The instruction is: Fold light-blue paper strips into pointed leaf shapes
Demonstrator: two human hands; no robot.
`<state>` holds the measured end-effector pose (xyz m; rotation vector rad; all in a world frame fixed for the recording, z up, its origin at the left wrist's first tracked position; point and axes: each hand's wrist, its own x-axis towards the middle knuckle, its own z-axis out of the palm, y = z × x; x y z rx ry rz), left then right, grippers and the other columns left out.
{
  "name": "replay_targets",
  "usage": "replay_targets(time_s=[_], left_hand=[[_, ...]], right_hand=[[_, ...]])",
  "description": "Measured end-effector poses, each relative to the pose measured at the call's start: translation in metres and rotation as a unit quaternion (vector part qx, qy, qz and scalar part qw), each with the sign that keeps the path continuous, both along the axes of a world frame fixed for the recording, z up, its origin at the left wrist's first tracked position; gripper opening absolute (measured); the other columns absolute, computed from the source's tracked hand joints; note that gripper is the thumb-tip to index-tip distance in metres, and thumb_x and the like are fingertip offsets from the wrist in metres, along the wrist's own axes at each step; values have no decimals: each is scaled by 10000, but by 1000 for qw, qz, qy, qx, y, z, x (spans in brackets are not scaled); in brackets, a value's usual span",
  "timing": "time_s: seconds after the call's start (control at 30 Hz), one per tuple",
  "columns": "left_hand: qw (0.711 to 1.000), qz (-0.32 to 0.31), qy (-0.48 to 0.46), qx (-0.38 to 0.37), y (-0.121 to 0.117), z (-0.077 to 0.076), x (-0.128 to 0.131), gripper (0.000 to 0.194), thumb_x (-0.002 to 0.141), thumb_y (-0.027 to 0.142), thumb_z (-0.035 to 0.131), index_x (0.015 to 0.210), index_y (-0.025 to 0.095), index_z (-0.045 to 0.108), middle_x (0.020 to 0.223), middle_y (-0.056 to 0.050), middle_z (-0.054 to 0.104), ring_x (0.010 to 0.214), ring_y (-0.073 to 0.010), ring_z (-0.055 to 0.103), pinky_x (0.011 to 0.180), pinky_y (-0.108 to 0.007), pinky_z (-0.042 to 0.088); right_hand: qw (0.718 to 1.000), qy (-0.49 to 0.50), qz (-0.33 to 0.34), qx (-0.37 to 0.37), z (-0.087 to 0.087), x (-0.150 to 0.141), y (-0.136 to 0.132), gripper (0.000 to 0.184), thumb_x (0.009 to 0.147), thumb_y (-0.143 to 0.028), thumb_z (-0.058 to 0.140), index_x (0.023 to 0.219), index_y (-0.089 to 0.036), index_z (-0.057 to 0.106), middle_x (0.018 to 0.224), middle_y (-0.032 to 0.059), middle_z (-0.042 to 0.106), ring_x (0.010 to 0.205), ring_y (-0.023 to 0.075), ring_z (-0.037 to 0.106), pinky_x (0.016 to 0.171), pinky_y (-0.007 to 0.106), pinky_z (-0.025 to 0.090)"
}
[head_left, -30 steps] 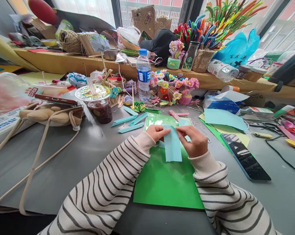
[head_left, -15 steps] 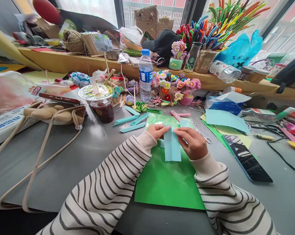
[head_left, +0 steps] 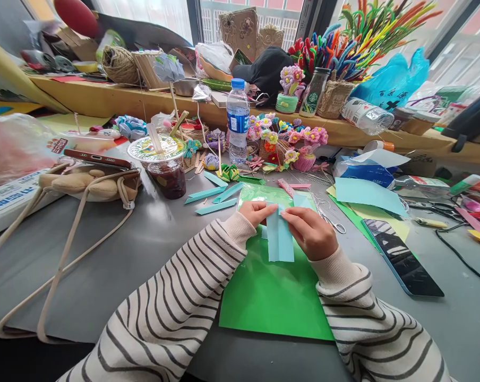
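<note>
A light blue strip of paper [head_left: 280,241] with a crease down its length is held between my two hands. My left hand [head_left: 257,213] pinches its upper left edge, and my right hand [head_left: 312,231] pinches the upper right edge. Beneath the hands lies a shiny green sheet [head_left: 272,302]. Two small blue paper pieces lie on it, one [head_left: 301,200] beyond my right hand and the other [head_left: 264,232] partly hidden by the held strip. Several folded blue strips [head_left: 216,207] rest on the grey table to the left of the sheet.
On the left stand a lidded drink cup [head_left: 160,170] and a beige bag [head_left: 88,185] with a phone on top. A water bottle [head_left: 237,124] and crocheted flowers [head_left: 288,140] are behind. Scissors [head_left: 335,225], blue paper [head_left: 369,196] and another phone [head_left: 403,257] lie right.
My right fingers have shifted slightly left along the top of the paper strip, and its right side looks a little more folded in. My left hand stays in place.
</note>
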<state>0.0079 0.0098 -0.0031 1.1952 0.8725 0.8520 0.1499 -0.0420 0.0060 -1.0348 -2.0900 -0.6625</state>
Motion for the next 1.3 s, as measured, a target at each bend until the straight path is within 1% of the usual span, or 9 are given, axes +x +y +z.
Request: replay_targets(time_s=[0.3, 0.5, 0.6, 0.8, 0.97, 1.2, 1.3], left_hand=[[1000, 0, -9, -3, -1, 3, 0, 331, 545, 401, 595, 463, 107, 465, 418, 46, 395, 429, -53, 412, 465, -215, 366], [1000, 3, 4, 14, 0, 2, 0, 334, 558, 388, 588, 442, 110, 446, 402, 58, 356, 401, -33, 354, 422, -191, 309], [1000, 4, 16, 26, 0, 2, 0, 333, 563, 389, 585, 443, 109, 452, 400, 62, 344, 393, -26, 328, 413, -186, 292], [999, 3, 26, 29, -1, 2, 0, 310, 558, 398, 585, 500, 101, 515, 435, 44, 412, 425, -41, 377, 443, -195, 327], [999, 7, 26, 29, -1, 1, -1, 309, 553, 397, 589, 510, 96, 531, 439, 42, 426, 426, -39, 381, 453, -197, 334], [1000, -16, -21, -4, -1, 1, -1, 258, 516, 324, 640, 634, 99, 594, 526, 23, 512, 481, -53, 443, 500, -202, 356], [998, -28, -45, -32, 0, 0, -1, 281, 508, 298, 653, 712, 109, 613, 596, 1, 559, 533, -74, 485, 545, -217, 377]], right_hand=[[1000, -6, -9, 0, -1, -1, 0, 181, 749, -135, 453, 766, -186, 625, 732, 57, 629, 683, 134, 586, 605, 225, 495], [1000, -10, -3, 9, -2, 0, 0, 165, 738, -126, 467, 761, -161, 627, 741, 70, 630, 664, 137, 582, 582, 227, 489], [1000, -16, -9, 4, -1, 0, -1, 162, 736, -127, 472, 767, -176, 623, 749, 59, 631, 664, 135, 578, 577, 228, 481], [1000, -25, -18, -3, 0, 0, -2, 155, 723, -121, 490, 781, -187, 618, 773, 45, 630, 656, 131, 558, 578, 231, 454], [999, -25, -26, 12, 0, 1, -1, 142, 710, -125, 510, 769, -190, 621, 763, 38, 620, 630, 117, 533, 581, 223, 435], [999, -23, -33, 25, -1, 1, 0, 129, 693, -122, 532, 748, -189, 628, 740, 31, 618, 615, 108, 519, 562, 208, 418], [999, -25, -37, 29, -2, 1, 0, 125, 682, -120, 545, 743, -186, 632, 733, 31, 620, 613, 112, 518, 556, 209, 415]])
